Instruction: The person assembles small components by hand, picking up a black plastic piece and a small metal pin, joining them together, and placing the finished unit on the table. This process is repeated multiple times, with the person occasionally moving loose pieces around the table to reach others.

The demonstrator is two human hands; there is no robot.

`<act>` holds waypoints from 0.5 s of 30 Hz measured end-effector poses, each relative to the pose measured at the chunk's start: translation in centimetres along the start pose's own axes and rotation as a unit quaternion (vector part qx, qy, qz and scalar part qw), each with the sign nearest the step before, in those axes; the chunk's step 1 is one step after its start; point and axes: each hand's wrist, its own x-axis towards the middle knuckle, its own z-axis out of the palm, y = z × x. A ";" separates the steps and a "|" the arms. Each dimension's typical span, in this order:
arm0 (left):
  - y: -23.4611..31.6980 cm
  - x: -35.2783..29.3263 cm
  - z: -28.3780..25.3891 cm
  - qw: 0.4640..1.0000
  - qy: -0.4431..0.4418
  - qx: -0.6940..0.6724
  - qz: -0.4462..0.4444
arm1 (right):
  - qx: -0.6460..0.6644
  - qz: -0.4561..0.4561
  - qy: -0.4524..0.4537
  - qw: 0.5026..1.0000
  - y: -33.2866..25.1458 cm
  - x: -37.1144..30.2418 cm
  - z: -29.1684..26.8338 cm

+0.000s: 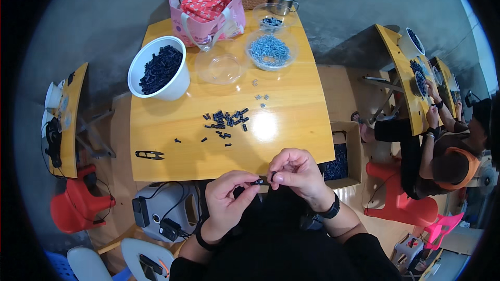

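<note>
Just off the table's near edge, my left hand pinches a small black plastic piece between thumb and fingertips. Close by on its right, my right hand has thumb and forefinger pressed together; a tiny dark bit shows at the tips, too small to name. Beyond the hands, a loose pile of small black pieces lies mid-table, a few scattered toward me. Several small silvery metal pieces rest farther back. Black thread snips lie at the table's near left.
A white bucket of black pieces stands at the back left of the wooden table. Behind are a clear lid, a bowl of silvery pieces and a pink bag. At right, a cardboard box and a seated co-worker.
</note>
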 end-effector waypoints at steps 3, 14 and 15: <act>0.4 0.0 1.3 0.997 -0.006 0.060 0.056 | 0.005 -0.025 0.061 0.998 -0.7 -1.0 0.8; 2.4 -1.0 3.6 0.987 -0.017 0.115 0.109 | -0.068 -0.098 0.011 0.993 -1.7 -3.9 0.8; 2.6 -1.0 3.7 0.987 -0.015 0.115 0.111 | -0.074 -0.092 0.008 0.993 -1.9 -4.2 1.0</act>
